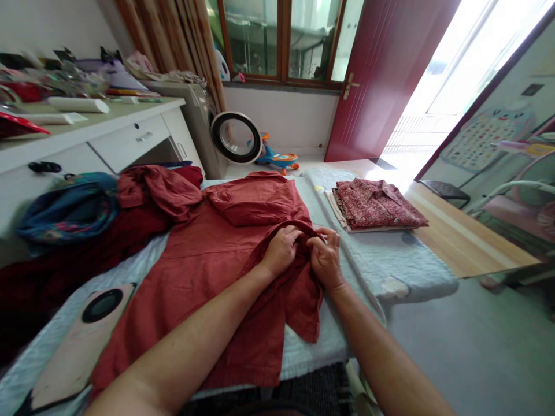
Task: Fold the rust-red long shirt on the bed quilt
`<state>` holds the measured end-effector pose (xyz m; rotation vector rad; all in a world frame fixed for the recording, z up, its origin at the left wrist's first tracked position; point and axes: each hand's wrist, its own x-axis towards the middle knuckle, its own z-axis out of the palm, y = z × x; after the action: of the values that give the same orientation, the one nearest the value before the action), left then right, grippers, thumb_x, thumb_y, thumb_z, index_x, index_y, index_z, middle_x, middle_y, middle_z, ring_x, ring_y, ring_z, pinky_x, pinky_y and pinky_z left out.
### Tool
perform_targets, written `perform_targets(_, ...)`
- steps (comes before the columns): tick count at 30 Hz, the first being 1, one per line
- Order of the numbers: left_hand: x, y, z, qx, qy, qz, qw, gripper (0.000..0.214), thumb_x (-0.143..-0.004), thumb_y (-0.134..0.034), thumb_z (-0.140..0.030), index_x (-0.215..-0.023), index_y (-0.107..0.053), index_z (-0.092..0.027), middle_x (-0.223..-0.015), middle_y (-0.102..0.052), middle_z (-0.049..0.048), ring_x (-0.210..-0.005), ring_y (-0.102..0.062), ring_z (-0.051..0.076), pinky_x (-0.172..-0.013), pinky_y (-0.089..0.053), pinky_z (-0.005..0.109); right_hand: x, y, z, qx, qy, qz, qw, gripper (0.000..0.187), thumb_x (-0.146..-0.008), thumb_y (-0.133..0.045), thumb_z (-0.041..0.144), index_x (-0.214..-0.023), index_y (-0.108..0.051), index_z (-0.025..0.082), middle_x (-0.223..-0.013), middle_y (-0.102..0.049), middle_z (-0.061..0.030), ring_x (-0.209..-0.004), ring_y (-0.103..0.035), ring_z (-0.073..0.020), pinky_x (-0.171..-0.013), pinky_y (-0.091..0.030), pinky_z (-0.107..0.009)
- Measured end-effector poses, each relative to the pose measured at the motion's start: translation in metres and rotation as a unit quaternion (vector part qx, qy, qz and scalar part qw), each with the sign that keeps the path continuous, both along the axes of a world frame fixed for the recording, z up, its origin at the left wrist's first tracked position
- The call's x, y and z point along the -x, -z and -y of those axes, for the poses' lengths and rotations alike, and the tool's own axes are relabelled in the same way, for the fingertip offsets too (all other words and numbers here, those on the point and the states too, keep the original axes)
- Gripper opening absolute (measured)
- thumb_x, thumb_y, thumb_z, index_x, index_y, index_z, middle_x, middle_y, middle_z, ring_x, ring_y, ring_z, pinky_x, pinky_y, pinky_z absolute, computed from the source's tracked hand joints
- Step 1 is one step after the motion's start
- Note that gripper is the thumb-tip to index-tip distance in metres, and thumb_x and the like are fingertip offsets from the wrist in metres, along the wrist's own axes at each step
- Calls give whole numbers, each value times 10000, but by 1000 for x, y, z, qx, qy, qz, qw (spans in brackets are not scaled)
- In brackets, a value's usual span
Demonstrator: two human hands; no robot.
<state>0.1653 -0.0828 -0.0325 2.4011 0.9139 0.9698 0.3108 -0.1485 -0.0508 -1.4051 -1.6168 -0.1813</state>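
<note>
A rust-red garment (208, 254), which looks like a long shirt or dress with a collar, lies spread over a pale blue quilted cloth (338, 341). My left hand (284, 248) grips a bunched part of it near its right edge, fingers curled into the fabric. Close beside it, my right hand (325, 254) pinches the same bunched edge. Below both hands a loose flap of the garment, possibly a sleeve, hangs down over the cloth. The fingertips are partly hidden in the folds.
Folded clothes with a red patterned shirt (377, 202) on top lie at right. A phone (82, 341) rests at lower left; blue clothing (73, 208) and dark red cloth are heaped behind it. Beyond stand a cluttered white desk (125, 136), a washing machine with its round door (236, 137) open, and a toy.
</note>
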Motion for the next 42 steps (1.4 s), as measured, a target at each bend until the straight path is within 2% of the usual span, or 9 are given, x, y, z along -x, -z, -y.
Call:
perform_targets(3,-1,10,-8,39,-13,57,998,376,-723,-543,20,-1020,-644,-186,-1075,-661,49,-1039,-594,203,-988,-471,366,1,1,0,44,11,27,999,164,-782,-612,174,-932,-649,229,-1214,-501,-83,-1174,-449,-263,-1038,-341,-454)
perform_targets(6,0,17,-13,78,-21,100,992,342,-729,-547,-3,-999,-648,-186,-1024,-675,43,-1000,-610,194,-954,-485,360,0,5,-4,77,30,17,996,237,-741,-711,294,-957,-649,220,-1217,-518,-102,-1160,-451,-286,-1025,-344,-469)
perform_targets(10,4,20,-16,89,-23,131,987,203,-768,-550,-40,-862,-654,-187,-903,-682,26,-890,-620,174,-891,-489,336,-3,11,-10,89,25,-41,995,53,-798,-636,252,-835,-664,226,-1102,-555,-79,-1080,-489,-252,-986,-362,-443)
perform_targets(19,15,13,-8,114,-18,170,979,90,-844,-536,-143,-868,-610,-187,-869,-650,19,-853,-608,164,-842,-474,304,-20,18,-18,125,-20,-290,949,131,-777,-520,304,-692,-562,214,-907,-550,-31,-910,-534,-205,-902,-418,-356)
perform_targets(23,16,12,-5,130,-2,166,978,90,-854,-507,-157,-876,-589,-186,-865,-637,16,-841,-600,158,-826,-471,290,-12,9,-11,80,2,-213,974,64,-750,-530,227,-793,-576,213,-928,-543,-41,-935,-524,-215,-921,-412,-377)
perform_targets(26,17,10,-1,119,10,154,981,103,-819,-537,-153,-901,-591,-184,-872,-645,17,-831,-606,160,-813,-479,284,-2,0,-2,25,36,-115,992,221,-725,-582,180,-941,-606,216,-1095,-517,-77,-1079,-481,-248,-989,-374,-427)
perform_targets(31,18,4,8,89,34,126,987,121,-866,-525,-211,-935,-621,-187,-878,-679,18,-817,-627,163,-799,-490,282,4,-6,6,45,41,-33,998,46,-782,-649,250,-826,-644,235,-1192,-517,-70,-1154,-446,-271,-1020,-326,-464)
perform_targets(39,18,6,3,36,7,20,999,153,-900,-532,-209,-952,-676,-210,-905,-730,36,-805,-668,181,-778,-508,295,0,-4,6,46,29,-105,993,122,-874,-542,246,-815,-648,231,-1162,-530,-63,-1127,-456,-239,-1006,-350,-439)
perform_targets(42,18,3,4,-1,-5,-16,1000,180,-878,-587,-212,-1039,-669,-214,-1020,-712,51,-924,-655,201,-850,-514,319,-1,-6,8,51,14,-122,991,142,-873,-539,258,-788,-649,229,-1160,-529,-62,-1120,-462,-238,-1001,-350,-433)
